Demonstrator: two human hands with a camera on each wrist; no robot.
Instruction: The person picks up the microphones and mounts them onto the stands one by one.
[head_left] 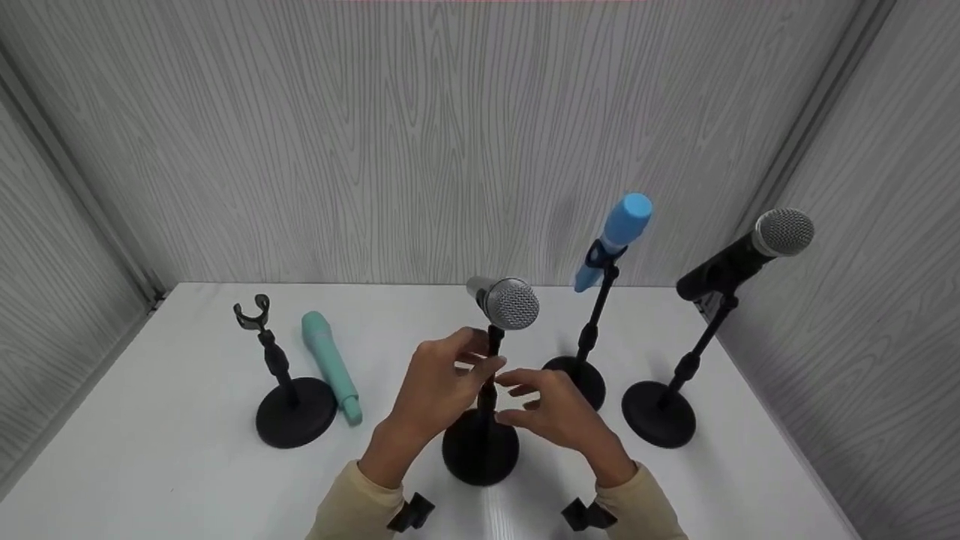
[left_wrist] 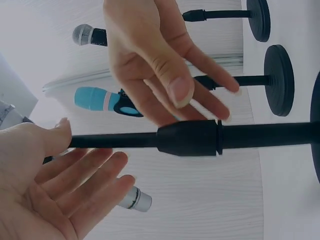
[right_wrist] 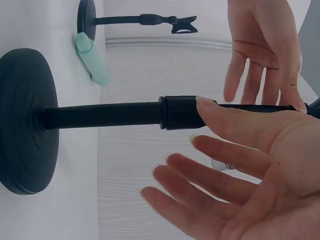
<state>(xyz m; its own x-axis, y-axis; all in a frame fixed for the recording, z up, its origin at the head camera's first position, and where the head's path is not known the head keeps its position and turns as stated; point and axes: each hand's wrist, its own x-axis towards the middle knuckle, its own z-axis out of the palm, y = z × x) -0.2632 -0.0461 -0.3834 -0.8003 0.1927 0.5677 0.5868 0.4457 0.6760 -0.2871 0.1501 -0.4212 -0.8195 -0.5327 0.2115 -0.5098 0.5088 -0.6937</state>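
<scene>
A microphone (head_left: 512, 304) with a silver mesh head sits on a black desk stand (head_left: 480, 450) in the middle of the table. My left hand (head_left: 442, 382) is around the upper pole, its thumb at the pole and its fingers loosely extended behind it. Lower down, my right hand (head_left: 555, 409) is beside the stand's collar (left_wrist: 187, 138). In the right wrist view the right thumb lies against the collar (right_wrist: 182, 112), and the other fingers spread loosely apart from it. Neither hand curls tightly round the stand.
At left are a bare black stand (head_left: 292, 412) with a forked clip and a teal microphone (head_left: 330, 364) lying beside it. To the right, a blue microphone (head_left: 626, 221) and a black one (head_left: 727, 266) sit on stands. Grey wood-grain walls (head_left: 375, 150) enclose the white table (head_left: 187, 465).
</scene>
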